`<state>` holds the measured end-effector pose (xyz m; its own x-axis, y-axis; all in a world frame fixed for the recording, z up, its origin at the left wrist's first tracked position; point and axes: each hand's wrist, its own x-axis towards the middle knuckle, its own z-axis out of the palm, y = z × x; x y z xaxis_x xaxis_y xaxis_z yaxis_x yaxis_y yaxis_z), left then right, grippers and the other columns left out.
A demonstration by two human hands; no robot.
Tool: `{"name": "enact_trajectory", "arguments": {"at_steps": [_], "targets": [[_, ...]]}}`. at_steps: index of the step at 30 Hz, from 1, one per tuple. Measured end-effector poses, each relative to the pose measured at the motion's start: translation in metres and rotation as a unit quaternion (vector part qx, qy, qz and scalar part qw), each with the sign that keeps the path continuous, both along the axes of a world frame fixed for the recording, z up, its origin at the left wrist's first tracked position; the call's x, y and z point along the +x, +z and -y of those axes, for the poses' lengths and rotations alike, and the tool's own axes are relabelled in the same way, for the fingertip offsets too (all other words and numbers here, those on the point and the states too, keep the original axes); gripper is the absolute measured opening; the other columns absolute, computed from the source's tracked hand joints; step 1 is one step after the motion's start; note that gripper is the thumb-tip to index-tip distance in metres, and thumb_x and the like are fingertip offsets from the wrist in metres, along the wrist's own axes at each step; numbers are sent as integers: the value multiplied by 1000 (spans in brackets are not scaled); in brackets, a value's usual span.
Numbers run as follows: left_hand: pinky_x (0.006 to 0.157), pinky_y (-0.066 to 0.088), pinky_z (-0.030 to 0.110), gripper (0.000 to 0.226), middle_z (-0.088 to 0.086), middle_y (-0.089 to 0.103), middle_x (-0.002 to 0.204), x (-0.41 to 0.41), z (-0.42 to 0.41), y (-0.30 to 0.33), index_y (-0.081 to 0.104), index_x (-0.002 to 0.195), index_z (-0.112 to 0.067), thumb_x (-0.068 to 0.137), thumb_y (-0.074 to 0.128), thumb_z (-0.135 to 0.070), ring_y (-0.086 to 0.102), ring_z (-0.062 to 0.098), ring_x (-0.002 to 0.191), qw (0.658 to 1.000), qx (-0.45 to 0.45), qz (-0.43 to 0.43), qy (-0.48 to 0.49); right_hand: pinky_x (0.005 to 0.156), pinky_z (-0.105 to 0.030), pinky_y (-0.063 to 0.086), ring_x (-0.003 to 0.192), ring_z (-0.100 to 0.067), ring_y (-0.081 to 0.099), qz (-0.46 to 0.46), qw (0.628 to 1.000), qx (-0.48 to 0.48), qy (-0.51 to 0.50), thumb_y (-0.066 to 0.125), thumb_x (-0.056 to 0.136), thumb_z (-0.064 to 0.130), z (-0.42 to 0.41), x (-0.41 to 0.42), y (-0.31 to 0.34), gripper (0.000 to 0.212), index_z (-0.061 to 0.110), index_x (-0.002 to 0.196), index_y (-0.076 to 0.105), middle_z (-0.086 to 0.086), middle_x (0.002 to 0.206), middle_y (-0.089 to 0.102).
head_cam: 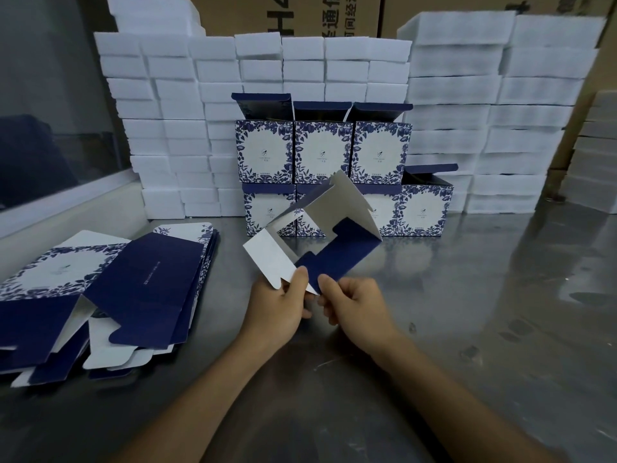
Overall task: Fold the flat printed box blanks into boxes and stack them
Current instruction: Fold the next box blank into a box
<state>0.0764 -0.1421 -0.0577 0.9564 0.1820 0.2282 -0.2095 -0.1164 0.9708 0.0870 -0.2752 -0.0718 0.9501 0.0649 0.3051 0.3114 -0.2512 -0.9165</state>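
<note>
A half-opened box blank (337, 242), navy outside and white inside, is held up above the steel table (467, 295). My left hand (283, 305) pinches its white flap near the lower edge. My right hand (354, 302) pinches the navy flap beside it. A pile of flat printed blanks (110, 289) lies on the table to the left. Several folded blue-and-white floral boxes (320, 152) stand stacked in two rows behind the held blank, lids up on the top row.
Tall stacks of white foam blocks (173, 128) line the back of the table, with more at the right (484, 111). Brown cartons (300, 15) stand behind them. A window ledge (66, 208) runs along the left.
</note>
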Motion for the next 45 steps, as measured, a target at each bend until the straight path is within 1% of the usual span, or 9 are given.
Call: {"name": "enact_trajectory", "arguments": {"at_steps": [6, 26, 30, 32, 34, 37, 40, 43, 45], "targets": [[43, 45, 15, 34, -3, 64, 54, 0, -5, 3, 61, 67, -13, 99, 51, -19, 60, 7, 46, 999, 33, 2, 7, 56, -29, 44, 47, -8, 48, -15, 991, 110, -68, 56, 101, 34, 10, 7, 7, 50, 11, 58, 58, 4, 49, 54], [46, 49, 19, 24, 2, 66, 62, 2, -14, 1, 66, 73, -6, 94, 57, -14, 60, 8, 51, 999, 34, 14, 14, 60, -37, 46, 50, -13, 50, -24, 983, 92, -155, 54, 102, 27, 29, 16, 6, 51, 10, 54, 59, -1, 51, 56], [56, 51, 38, 25, 14, 64, 67, 6, -18, -1, 61, 75, 1, 92, 60, -17, 65, 25, 62, 993, 78, 65, 62, 66, -33, 43, 59, -2, 54, 46, 972, 10, -230, 66, 93, 35, 33, 14, 10, 26, 16, 78, 55, 9, 67, 59], [67, 55, 45, 16, 12, 64, 77, 6, -19, -1, 61, 80, -11, 86, 57, -25, 64, 27, 74, 984, 107, 112, 85, 69, -31, 47, 73, 3, 59, 98, 971, 19, -218, 67, 93, 30, 34, 9, 16, 17, 25, 98, 52, 11, 85, 61], [68, 51, 37, 2, 4, 61, 91, 5, -20, 1, 53, 83, -27, 81, 54, -27, 61, 13, 81, 971, 153, 157, 92, 72, -33, 54, 86, -1, 62, 155, 971, 3, -181, 62, 97, 25, 33, 5, 21, 20, 34, 109, 50, 12, 98, 62], [65, 41, 15, 30, -20, 52, 97, 6, -22, -2, 44, 103, -34, 83, 63, -21, 54, -8, 88, 954, 209, 199, 81, 82, -40, 55, 100, -10, 62, 208, 967, -19, -144, 52, 103, 24, 27, -4, 26, 16, 33, 116, 52, 7, 111, 64], [80, 45, 14, 45, -33, 51, 116, 1, -20, 4, 37, 123, -44, 85, 61, -39, 55, -7, 106, 965, 138, 214, 59, 91, -47, 53, 111, -14, 60, 215, 969, -43, -113, 47, 104, 28, 23, -8, 28, 26, 22, 129, 53, 4, 120, 63], [104, 43, 32, 52, -18, 48, 139, 0, -21, 14, 37, 138, -42, 90, 43, -62, 46, 3, 128, 965, 103, 231, 68, 99, -43, 49, 122, -9, 55, 223, 969, -72, -77, 44, 99, 47, 22, -14, 29, 47, 22, 138, 50, 7, 130, 59], [102, 46, 43, 50, -12, 54, 131, 0, -23, 19, 47, 129, -37, 89, 40, -65, 51, 9, 122, 965, 91, 230, 85, 100, -41, 48, 124, -8, 54, 227, 969, -78, -63, 41, 96, 56, 20, -17, 29, 55, 24, 140, 50, 10, 132, 57]]}}
